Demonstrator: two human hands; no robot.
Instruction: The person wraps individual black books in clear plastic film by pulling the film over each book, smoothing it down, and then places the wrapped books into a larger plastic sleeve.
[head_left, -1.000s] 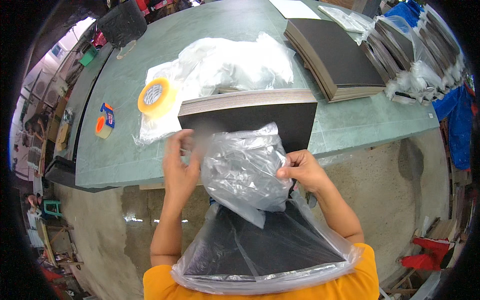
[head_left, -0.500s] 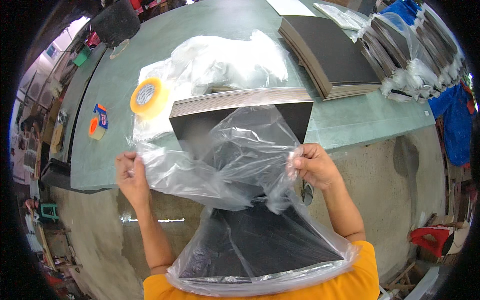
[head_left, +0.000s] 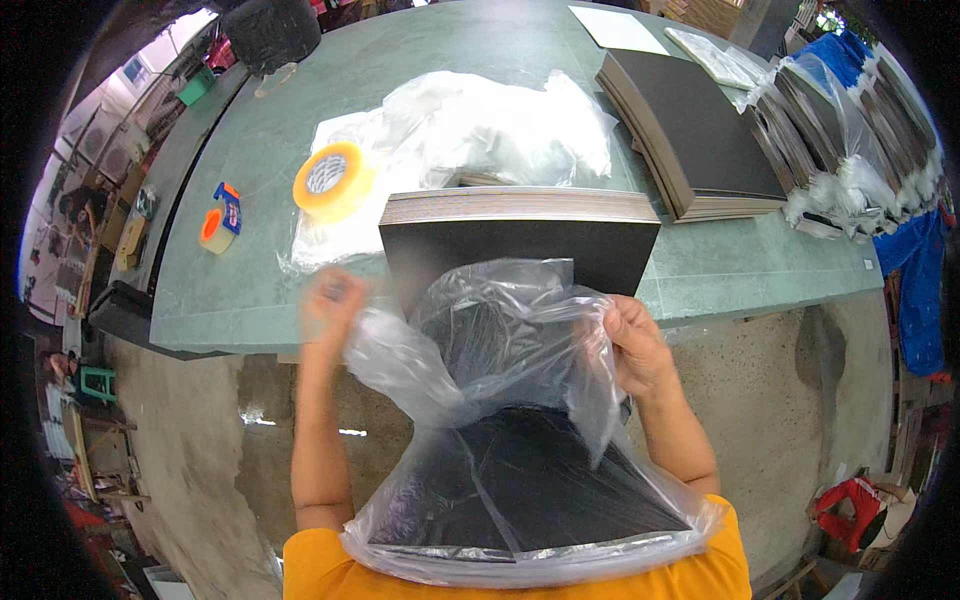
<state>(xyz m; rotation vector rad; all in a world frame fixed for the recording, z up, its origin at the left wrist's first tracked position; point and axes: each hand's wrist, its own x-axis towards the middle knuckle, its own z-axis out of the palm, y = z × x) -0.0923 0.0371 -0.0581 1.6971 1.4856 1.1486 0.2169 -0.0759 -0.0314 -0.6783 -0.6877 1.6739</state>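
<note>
A clear plastic bag point(head_left: 500, 385) with a black panel point(head_left: 520, 490) inside rests against my chest. Its loose upper end stands open towards the table. My right hand point(head_left: 637, 345) pinches the right side of the bag's mouth. On the other side, my left hand point(head_left: 335, 305) is raised beside the bag's left edge, too smeared by motion to show its fingers' hold. Just beyond the bag, a thick stack of black sheets point(head_left: 525, 240) with pale edges stands at the table's near edge, its lower part behind the film.
On the green table point(head_left: 220, 310) lie a big tape roll point(head_left: 333, 182), a tape dispenser point(head_left: 221, 219) and a heap of clear bags point(head_left: 480, 125). Farther right are another stack of black sheets point(head_left: 690, 130) and several bagged bundles point(head_left: 830, 140).
My left hand has moved right and slightly up, and the bag's left side has gathered inward. The right hand still pinches the film. The view has shifted a little, moving the table scene rightward.
</note>
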